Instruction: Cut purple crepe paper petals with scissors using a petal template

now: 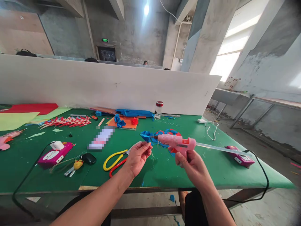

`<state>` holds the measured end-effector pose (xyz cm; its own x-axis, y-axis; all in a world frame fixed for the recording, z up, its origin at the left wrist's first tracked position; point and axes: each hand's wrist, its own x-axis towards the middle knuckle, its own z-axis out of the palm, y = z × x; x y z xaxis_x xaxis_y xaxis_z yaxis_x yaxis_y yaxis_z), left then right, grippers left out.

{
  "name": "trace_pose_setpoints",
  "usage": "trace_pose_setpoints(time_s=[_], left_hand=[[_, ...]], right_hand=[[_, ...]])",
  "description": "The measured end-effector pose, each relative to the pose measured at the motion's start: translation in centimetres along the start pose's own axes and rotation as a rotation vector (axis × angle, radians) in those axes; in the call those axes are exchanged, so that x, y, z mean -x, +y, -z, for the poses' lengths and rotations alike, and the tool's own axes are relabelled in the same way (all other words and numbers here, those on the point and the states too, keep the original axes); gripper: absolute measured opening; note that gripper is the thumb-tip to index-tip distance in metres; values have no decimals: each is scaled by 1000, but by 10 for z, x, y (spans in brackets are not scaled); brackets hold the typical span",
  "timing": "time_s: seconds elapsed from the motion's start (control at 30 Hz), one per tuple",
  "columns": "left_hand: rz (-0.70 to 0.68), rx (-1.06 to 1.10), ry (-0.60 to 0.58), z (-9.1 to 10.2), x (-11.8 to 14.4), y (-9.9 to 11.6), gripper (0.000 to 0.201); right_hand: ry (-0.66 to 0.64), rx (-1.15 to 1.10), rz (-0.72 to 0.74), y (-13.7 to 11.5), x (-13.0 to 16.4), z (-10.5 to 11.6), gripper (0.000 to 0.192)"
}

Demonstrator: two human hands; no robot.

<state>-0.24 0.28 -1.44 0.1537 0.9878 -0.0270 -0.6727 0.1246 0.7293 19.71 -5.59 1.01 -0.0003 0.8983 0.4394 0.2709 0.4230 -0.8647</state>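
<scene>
Right hand (191,163) gripping glue gun (177,142); nozzle beside left-held blue flower (146,136)

Craft workshop in a bare industrial hall. Evidence: raw concrete walls and pillars (207,34); a green-covered counter (164,169) with a white partition board (105,84) along its far edge. On the counter: coloured paper sheets (25,114) at its left end, cut red paper strips (68,121), yellow-handled scissors (115,158) near its front edge, blue paper flowers (119,121), and a pink glue gun (178,142) held above it.
</scene>
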Motion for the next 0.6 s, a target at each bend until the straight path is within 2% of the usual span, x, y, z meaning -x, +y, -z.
trace_pose_setpoints(time_s=[0.33,0.6], left_hand=[[0,-14,-9,1,-2,-2,23],[0,-32,-1,-1,0,1,25]], right_hand=[[-31,162,28,-1,7,8,35],[-29,251,48,7,5,-1,37]])
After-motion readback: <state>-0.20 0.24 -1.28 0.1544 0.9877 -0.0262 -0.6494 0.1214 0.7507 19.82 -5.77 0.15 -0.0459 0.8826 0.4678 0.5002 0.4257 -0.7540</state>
